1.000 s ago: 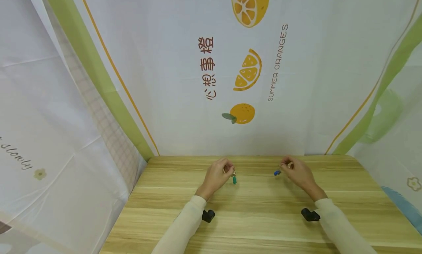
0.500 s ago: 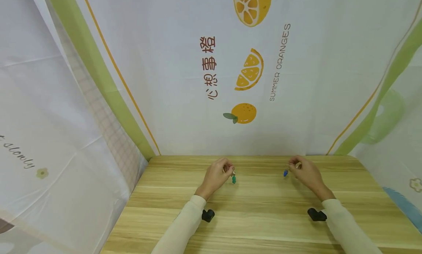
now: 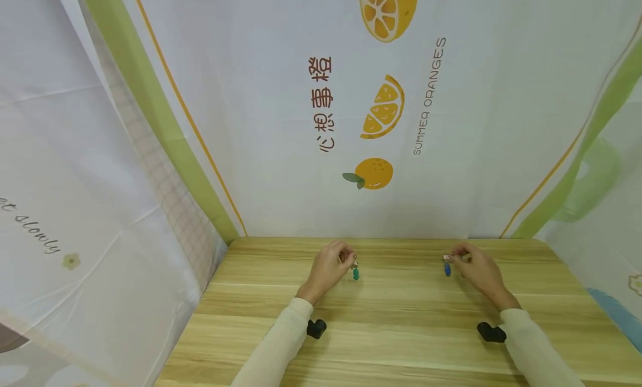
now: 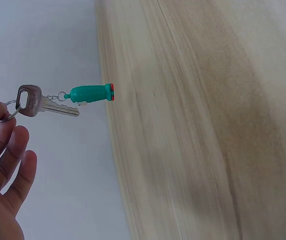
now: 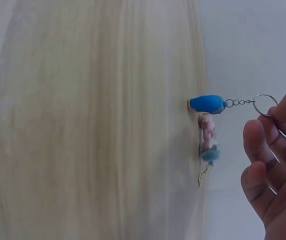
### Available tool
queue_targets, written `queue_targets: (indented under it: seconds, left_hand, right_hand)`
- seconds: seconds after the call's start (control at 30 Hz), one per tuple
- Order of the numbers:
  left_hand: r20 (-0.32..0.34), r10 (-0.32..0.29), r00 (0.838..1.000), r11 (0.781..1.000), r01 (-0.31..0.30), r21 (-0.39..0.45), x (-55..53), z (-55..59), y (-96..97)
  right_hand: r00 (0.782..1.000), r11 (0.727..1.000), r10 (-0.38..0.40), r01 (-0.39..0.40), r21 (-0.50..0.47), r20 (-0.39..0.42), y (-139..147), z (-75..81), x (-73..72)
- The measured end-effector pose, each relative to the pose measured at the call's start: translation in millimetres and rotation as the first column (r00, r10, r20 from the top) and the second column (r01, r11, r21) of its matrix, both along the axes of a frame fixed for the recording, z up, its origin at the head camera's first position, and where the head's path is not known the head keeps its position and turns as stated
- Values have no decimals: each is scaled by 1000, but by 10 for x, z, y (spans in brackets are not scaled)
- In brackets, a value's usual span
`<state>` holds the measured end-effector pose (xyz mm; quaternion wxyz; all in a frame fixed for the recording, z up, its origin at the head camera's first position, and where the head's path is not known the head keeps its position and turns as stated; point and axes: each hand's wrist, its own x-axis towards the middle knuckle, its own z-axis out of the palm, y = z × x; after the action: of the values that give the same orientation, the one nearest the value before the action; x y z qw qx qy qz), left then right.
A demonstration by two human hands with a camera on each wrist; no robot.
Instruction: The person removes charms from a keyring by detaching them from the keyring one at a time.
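My left hand point(image 3: 328, 264) pinches a split ring point(image 4: 4, 119) between thumb and index finger, its other fingers loosely bent. From that ring hang a silver key point(image 4: 31, 102) and, on a short chain, a green rounded charm point(image 4: 90, 93) with a red end. On the right, my right hand point(image 3: 478, 270) pinches the ring of a keychain, whose blue rounded charm point(image 5: 208, 104) with an orange end dangles from a short chain. A pink and light-blue figure charm point(image 5: 209, 137) with its own chain shows beyond the blue one in the right wrist view.
Both hands are over the far part of a wooden table point(image 3: 391, 320). Behind its back edge hangs a white cloth point(image 3: 281, 197) printed with oranges, and another cloth point(image 3: 100, 208) borders the left side. A black wrist mount point(image 3: 491, 332) sits below the right wrist.
My right hand has moved to the right, carrying the blue keychain away from the left hand. The left hand stays nearly still with its key.
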<state>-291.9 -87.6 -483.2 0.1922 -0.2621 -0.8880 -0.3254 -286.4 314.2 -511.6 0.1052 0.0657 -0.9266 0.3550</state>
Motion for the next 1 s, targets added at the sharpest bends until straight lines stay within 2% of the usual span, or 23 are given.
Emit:
queue_targets:
  seconds: [0.4, 0.73, 1.0]
  left_hand:
    - [1, 8, 1000, 1000, -8, -2, -7, -2, -1]
    - [-21, -8, 1000, 1000, 8, 11, -1, 1, -3]
    - [0, -8, 1000, 1000, 8, 10, -4, 9, -9]
  right_hand:
    - [998, 998, -61, 61, 23, -26, 191, -49, 2]
    - [993, 991, -116, 116, 69, -9, 275, -61, 47]
    - [986, 982, -169, 167, 88, 13, 347, -120, 48]
